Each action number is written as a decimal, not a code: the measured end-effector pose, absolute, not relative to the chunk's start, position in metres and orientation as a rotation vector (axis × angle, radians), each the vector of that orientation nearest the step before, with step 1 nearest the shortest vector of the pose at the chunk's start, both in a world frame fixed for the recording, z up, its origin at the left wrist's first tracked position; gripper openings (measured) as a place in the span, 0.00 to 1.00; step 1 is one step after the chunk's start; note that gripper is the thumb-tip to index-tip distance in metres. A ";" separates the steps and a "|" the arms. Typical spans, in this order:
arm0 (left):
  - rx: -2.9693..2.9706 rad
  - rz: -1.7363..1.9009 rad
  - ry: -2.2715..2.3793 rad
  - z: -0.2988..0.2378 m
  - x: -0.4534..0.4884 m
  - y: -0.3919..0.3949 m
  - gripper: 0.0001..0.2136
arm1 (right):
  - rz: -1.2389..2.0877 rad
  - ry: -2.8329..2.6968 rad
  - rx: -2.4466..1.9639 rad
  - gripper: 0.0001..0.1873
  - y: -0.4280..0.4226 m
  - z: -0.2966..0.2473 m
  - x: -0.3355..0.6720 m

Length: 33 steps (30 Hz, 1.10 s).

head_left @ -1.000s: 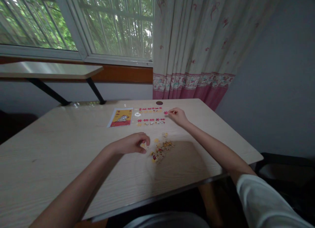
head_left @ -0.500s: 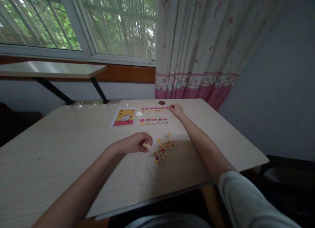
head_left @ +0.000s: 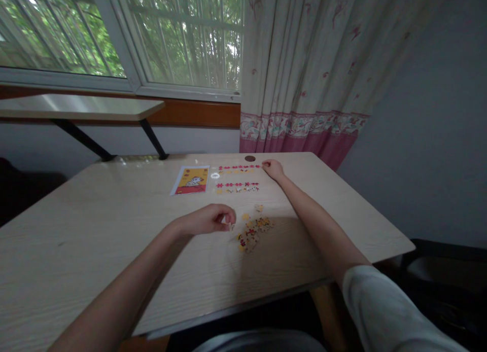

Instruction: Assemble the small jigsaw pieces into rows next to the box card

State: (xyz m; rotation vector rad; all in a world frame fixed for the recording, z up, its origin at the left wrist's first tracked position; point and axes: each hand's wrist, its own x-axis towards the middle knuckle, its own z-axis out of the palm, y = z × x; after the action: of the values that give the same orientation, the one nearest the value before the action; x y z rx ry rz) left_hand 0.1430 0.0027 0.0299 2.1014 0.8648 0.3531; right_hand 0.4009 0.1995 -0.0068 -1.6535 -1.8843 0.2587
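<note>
My left hand point(head_left: 213, 219) hovers over the middle of the table, thumb and fingers pinched on a small jigsaw puzzle piece point(head_left: 230, 226). Just right of it lies a loose pile of puzzle pieces point(head_left: 251, 234), some face down. Farther back, my right hand point(head_left: 274, 169) rests with closed fingertips at the right end of a row of red puzzle pieces point(head_left: 239, 167); whatever is between them is too small to make out. Yellowish pieces point(head_left: 238, 172) line up beneath that row. Nearer me run another red row point(head_left: 236, 184) and a whitish-yellow row point(head_left: 238, 190).
A printed picture point(head_left: 192, 180) of a white animal on yellow and red lies left of the rows. Behind them is a dark round disc point(head_left: 250, 159) in the tabletop. A raised shelf point(head_left: 83, 107) stands at the back left, and a curtain point(head_left: 300, 88) hangs behind the table.
My right fingertips have shifted slightly right at the end of the back red row. The piece in my left hand has turned and now shows less of its face.
</note>
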 end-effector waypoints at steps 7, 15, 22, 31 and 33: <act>1.674 0.471 0.800 0.041 0.152 0.000 0.09 | 0.288 -1.983 -1.418 0.12 0.151 0.006 0.394; 1.298 0.941 1.000 0.025 0.165 0.007 0.10 | 0.300 -2.267 -0.783 0.10 0.044 0.011 0.376; 1.138 0.947 1.056 0.022 0.176 0.002 0.12 | -0.060 -2.213 -0.676 0.10 0.029 0.001 0.370; 1.160 0.916 1.085 0.021 0.174 0.001 0.15 | -0.120 -2.285 -0.675 0.10 0.025 0.011 0.373; 1.294 0.923 1.096 0.022 0.174 0.002 0.15 | -0.013 -2.243 -0.734 0.10 0.024 0.013 0.372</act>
State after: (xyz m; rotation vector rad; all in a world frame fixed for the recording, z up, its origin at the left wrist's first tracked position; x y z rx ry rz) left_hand 0.1744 0.0019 0.0216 1.2936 1.0955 0.9234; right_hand 0.3720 0.0241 0.0127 -0.7341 -2.2427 -0.0130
